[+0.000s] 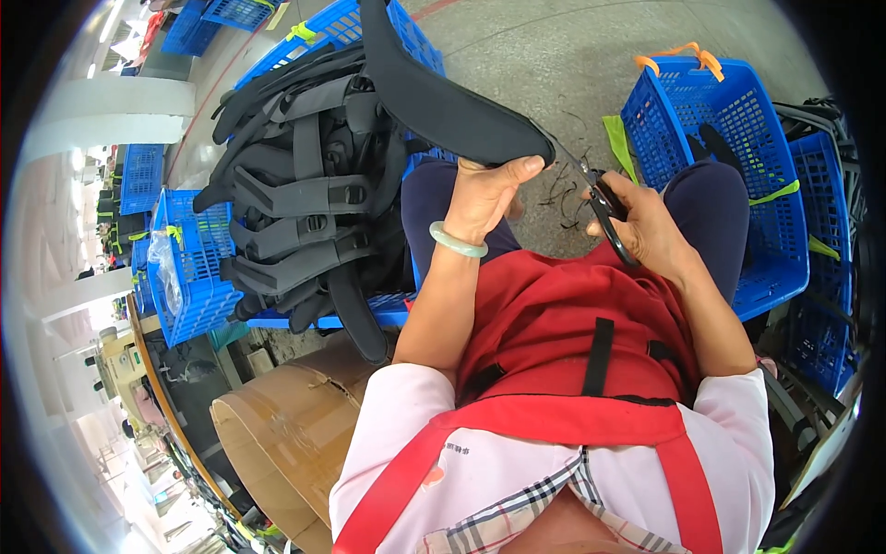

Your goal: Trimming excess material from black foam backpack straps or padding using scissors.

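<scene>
Concrete floor (489, 42) spreads beyond a red apron (554, 309). The person's left hand (486, 198) pinches a black padded strap (452, 115) near its rounded end; the right hand (651, 226) grips dark-handled scissors (605, 205) beside that end. Farther left, similar straps (309, 208) overhang a blue crate (423, 46).

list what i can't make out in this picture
Strap: far end cut off by the head view's top edge.
Left hand: some fingers hidden behind the strap in the head view.
Scissors: handles partly covered by the right hand, head view.
Basket: most of its inside hidden by the pile, head view.
</scene>
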Tool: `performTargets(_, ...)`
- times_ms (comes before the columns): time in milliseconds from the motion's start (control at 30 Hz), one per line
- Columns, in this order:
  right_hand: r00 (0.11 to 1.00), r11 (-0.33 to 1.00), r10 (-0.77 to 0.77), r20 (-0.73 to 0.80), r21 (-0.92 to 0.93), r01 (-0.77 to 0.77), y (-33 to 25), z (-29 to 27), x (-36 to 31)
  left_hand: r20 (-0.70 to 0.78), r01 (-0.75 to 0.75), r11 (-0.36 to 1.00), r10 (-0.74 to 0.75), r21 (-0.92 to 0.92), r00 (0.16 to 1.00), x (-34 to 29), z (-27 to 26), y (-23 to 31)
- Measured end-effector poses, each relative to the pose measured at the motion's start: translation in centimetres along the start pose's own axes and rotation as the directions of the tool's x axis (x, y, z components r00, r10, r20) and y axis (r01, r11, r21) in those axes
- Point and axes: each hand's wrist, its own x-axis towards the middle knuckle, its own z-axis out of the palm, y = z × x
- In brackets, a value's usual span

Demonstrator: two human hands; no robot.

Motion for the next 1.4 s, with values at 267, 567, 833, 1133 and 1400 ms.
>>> performTargets(267,0.997,0.994,-0.062,-0.042,-0.093,0.058,-0.3,0.5,-0.1,-0.222,0.086,0.967,-0.141,-0.239,0.965,-0.2,0.1,0.5)
performTargets(567,1.000,0.976,-0.029,0.009,-0.215,0.030,-0.1,0.1,0.3,-0.167,0.141,0.983,-0.160,-0.118,0.973,-0.4,0.3,0.4)
performTargets(833,0.976,0.960,-0.216,-0.027,-0.187,0.207,0.3,0.4,-0.5,-0.149,0.103,0.984,-0.124,-0.144,0.981,-0.6,-0.4,0.2)
performTargets(1133,0.998,0.982,-0.057,0.021,-0.180,0.060,0.2,0.3,-0.1,-0.146,0.101,0.975,-0.131,-0.196,0.981,-0.5,-0.7,0.0)
performTargets(1400,0.999,0.983,-0.032,0.043,-0.179,0.039,-0.5,0.0,-0.1,-0.118,0.156,0.976,-0.175,-0.148,0.978,-0.7,-0.4,0.2)
